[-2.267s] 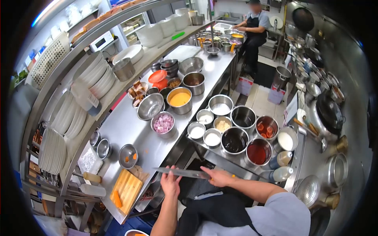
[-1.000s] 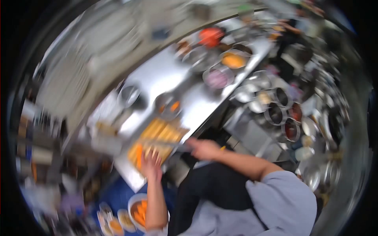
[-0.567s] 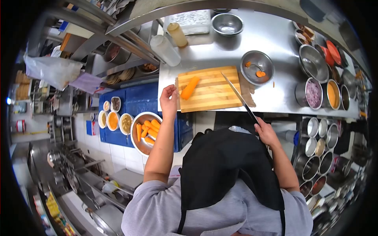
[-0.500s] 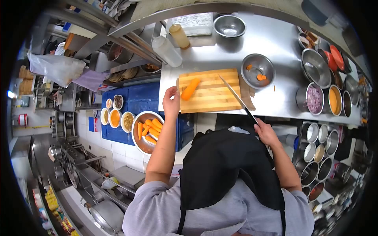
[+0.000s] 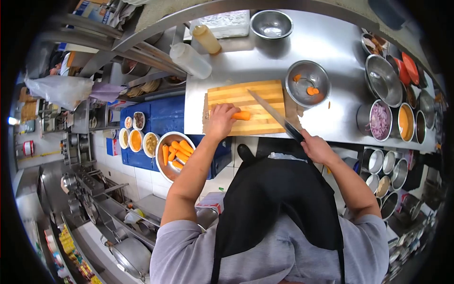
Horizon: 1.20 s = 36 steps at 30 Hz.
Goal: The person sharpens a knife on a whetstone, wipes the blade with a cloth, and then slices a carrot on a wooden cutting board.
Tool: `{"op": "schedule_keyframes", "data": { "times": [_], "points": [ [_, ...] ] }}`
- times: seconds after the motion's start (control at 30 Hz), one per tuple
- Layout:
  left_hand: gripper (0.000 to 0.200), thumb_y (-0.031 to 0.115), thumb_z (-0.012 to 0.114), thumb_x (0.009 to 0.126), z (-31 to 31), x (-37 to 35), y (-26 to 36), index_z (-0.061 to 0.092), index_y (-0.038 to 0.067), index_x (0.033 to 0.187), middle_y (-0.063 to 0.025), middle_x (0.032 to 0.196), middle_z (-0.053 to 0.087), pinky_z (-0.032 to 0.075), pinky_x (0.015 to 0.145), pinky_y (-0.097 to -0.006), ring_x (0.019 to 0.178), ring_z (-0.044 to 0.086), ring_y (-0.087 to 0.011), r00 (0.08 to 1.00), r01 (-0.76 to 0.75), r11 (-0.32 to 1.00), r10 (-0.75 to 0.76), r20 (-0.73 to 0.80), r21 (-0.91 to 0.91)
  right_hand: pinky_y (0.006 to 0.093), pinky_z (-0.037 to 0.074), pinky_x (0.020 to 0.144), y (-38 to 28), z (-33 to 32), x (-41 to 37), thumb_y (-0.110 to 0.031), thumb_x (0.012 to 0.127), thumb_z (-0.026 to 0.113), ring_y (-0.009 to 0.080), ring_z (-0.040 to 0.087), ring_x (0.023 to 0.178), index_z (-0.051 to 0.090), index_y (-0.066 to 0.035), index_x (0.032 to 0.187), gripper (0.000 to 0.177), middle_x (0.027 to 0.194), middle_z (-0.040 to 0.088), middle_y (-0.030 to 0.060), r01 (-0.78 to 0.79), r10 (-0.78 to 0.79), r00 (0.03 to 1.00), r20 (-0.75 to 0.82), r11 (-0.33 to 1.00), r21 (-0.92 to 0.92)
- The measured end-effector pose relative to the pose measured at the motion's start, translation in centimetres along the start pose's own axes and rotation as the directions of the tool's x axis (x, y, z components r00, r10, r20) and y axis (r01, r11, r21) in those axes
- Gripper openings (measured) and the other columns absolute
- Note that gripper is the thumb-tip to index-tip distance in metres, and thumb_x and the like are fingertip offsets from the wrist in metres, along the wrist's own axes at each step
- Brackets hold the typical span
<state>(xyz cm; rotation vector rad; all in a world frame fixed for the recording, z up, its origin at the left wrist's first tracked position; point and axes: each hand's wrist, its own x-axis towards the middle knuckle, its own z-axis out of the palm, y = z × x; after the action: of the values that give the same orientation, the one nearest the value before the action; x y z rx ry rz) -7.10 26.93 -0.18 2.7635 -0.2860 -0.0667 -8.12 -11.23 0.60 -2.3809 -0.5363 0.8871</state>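
Observation:
My left hand is wrapped over one end of an orange carrot on the striped wooden cutting board. The carrot's other end sticks out to the right of my fingers. My right hand grips the black handle of a large knife, whose blade slants up and left over the board, its tip beyond the carrot. Blade and carrot are apart. Right of the board stands a metal bowl with a few carrot pieces in it.
A bowl of whole carrots sits at the lower left beside small tubs on a blue container. Two squeeze bottles and an empty metal bowl stand behind the board. Chopped onion and other containers line the right.
My left hand has moved from the board's left edge onto the carrot, which now lies nearly level. The knife has shifted left, closer to the carrot, still in my right hand.

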Motion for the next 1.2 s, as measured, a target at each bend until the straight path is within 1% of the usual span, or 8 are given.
{"op": "schedule_keyframes", "data": {
  "times": [0.03, 0.1, 0.17, 0.27, 0.47, 0.67, 0.83, 1.2],
  "points": [
    [0.037, 0.010, 0.073, 0.077, 0.1, -0.1, -0.2, 0.068, 0.017, 0.113, -0.0086, 0.119, 0.061, 0.038, 0.106, -0.0477, 0.119, 0.053, -0.0318, 0.999, -0.019, 1.000, 0.019, -0.030, -0.015, 0.0593, 0.048, 0.070, -0.7, 0.4, -0.1, -0.017, 0.098, 0.052, 0.0493, 0.064, 0.078, 0.041, -0.006, 0.119, 0.027, 0.076, 0.065, 0.0270, 0.049, -0.052, 0.998, -0.040, 0.996, -0.069],
    [0.036, 0.010, 0.072, 0.077, 0.7, -0.2, -0.6, 0.069, 0.017, 0.112, -0.0080, 0.122, 0.059, 0.035, 0.109, -0.0513, 0.122, 0.050, -0.0315, 0.997, -0.045, 0.998, 0.042, -0.063, -0.053, 0.0586, 0.048, 0.070, -2.8, 1.3, 0.0, -0.017, 0.098, 0.052, 0.0481, 0.064, 0.078, 0.041, -0.006, 0.119, 0.026, 0.077, 0.066, 0.0260, 0.005, -0.010, 0.999, -0.039, 0.994, -0.110],
    [0.034, 0.012, 0.074, 0.076, 1.7, -0.7, 0.0, 0.070, 0.018, 0.110, -0.0080, 0.129, 0.055, 0.030, 0.109, -0.0620, 0.128, 0.046, -0.0336, 0.974, -0.059, 0.997, 0.069, -0.215, 0.053, 0.0572, 0.049, 0.069, -5.2, 2.3, 0.2, -0.015, 0.097, 0.052, 0.0460, 0.065, 0.079, 0.042, -0.008, 0.116, 0.022, 0.081, 0.067, 0.0237, -0.054, 0.048, 0.998, -0.039, 0.986, -0.156],
    [0.031, 0.016, 0.075, 0.080, 2.1, -1.3, 1.5, 0.070, 0.019, 0.110, -0.0065, 0.132, 0.053, 0.025, 0.111, -0.0682, 0.132, 0.043, -0.0333, 0.972, -0.004, 0.999, -0.003, -0.235, -0.031, 0.0574, 0.049, 0.069, -7.3, 3.2, 0.2, -0.014, 0.097, 0.051, 0.0456, 0.066, 0.080, 0.042, -0.008, 0.114, 0.021, 0.084, 0.068, 0.0230, -0.056, 0.033, 0.991, -0.131, 0.982, -0.179],
    [0.027, 0.023, 0.080, 0.077, 4.6, -0.6, 0.8, 0.071, 0.020, 0.103, -0.0046, 0.125, 0.054, 0.025, 0.108, -0.0649, 0.130, 0.043, -0.0322, 0.937, -0.019, 0.997, -0.010, -0.348, -0.081, 0.0559, 0.051, 0.070, -9.8, 2.7, 0.1, -0.009, 0.095, 0.049, 0.0438, 0.067, 0.083, 0.044, -0.004, 0.111, 0.017, 0.089, 0.068, 0.0224, -0.193, 0.183, 0.981, -0.064, 0.941, -0.276],
    [0.026, 0.025, 0.080, 0.077, 5.1, -0.8, 0.5, 0.070, 0.021, 0.101, -0.0061, 0.123, 0.053, 0.024, 0.107, -0.0644, 0.129, 0.043, -0.0314, 0.913, -0.049, 0.995, 0.010, -0.407, -0.086, 0.0573, 0.046, 0.068, -10.3, 1.9, -1.0, -0.014, 0.097, 0.050, 0.0463, 0.063, 0.081, 0.043, -0.007, 0.111, 0.017, 0.089, 0.066, 0.0209, -0.179, 0.167, 0.984, -0.067, 0.948, -0.262],
    [0.026, 0.026, 0.080, 0.077, 5.3, -0.6, 0.6, 0.070, 0.020, 0.100, -0.0071, 0.120, 0.052, 0.024, 0.106, -0.0641, 0.126, 0.044, -0.0310, 0.907, -0.048, 0.995, 0.006, -0.422, -0.088, 0.0539, 0.050, 0.066, -10.3, 1.2, -1.4, -0.008, 0.092, 0.049, 0.0425, 0.066, 0.079, 0.045, -0.006, 0.112, 0.020, 0.087, 0.066, 0.0198, -0.142, 0.134, 0.990, -0.048, 0.934, -0.329],
    [0.027, 0.026, 0.080, 0.075, 5.6, -0.5, 0.7, 0.073, 0.022, 0.101, -0.0065, 0.117, 0.053, 0.026, 0.107, -0.0631, 0.123, 0.046, -0.0302, 0.900, -0.027, 0.995, -0.017, -0.436, -0.096, 0.0532, 0.052, 0.066, -8.9, 2.7, 2.1, -0.008, 0.094, 0.048, 0.0408, 0.068, 0.078, 0.045, -0.006, 0.114, 0.020, 0.087, 0.067, 0.0200, -0.097, 0.096, 0.995, -0.021, 0.935, -0.340]
  ]
}}
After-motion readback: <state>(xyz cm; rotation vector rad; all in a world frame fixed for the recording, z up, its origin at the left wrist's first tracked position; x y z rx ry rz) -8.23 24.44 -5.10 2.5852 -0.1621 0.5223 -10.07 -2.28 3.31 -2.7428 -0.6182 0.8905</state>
